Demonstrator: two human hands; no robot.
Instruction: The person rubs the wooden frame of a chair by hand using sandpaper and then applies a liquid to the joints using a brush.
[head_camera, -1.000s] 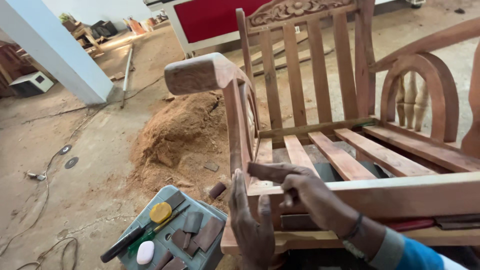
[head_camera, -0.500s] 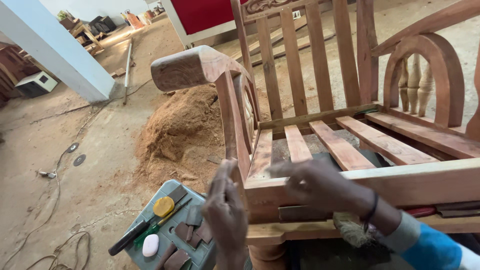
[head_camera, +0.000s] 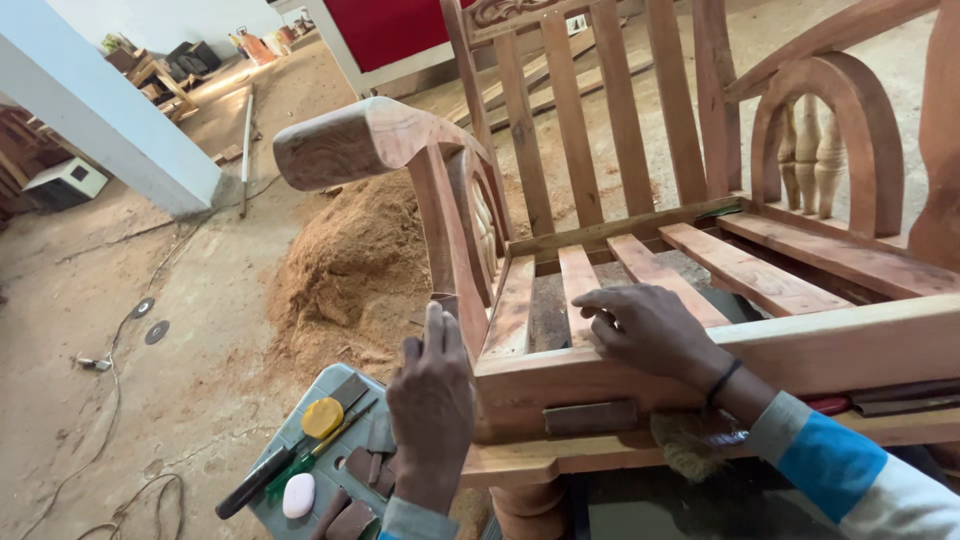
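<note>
Head view: a bare wooden chair frame (head_camera: 700, 250) is standing unfinished, pale reddish timber with slatted back and seat.
Axis: its front rail (head_camera: 800, 350) is running long from the left hand out past the right wrist; the armrest (head_camera: 360, 145) is pointing away left.
Right hand (head_camera: 650, 325): lying palm down on the rail, fingers spread and slightly curled.
Left hand (head_camera: 432, 390): pressing a small dark piece (head_camera: 440, 300), likely sandpaper, against the front post, fingers together.
Below left hand: grey tool tray (head_camera: 310, 450) is sitting.
Beyond: sawdust heap (head_camera: 350, 270) is lying.
</note>
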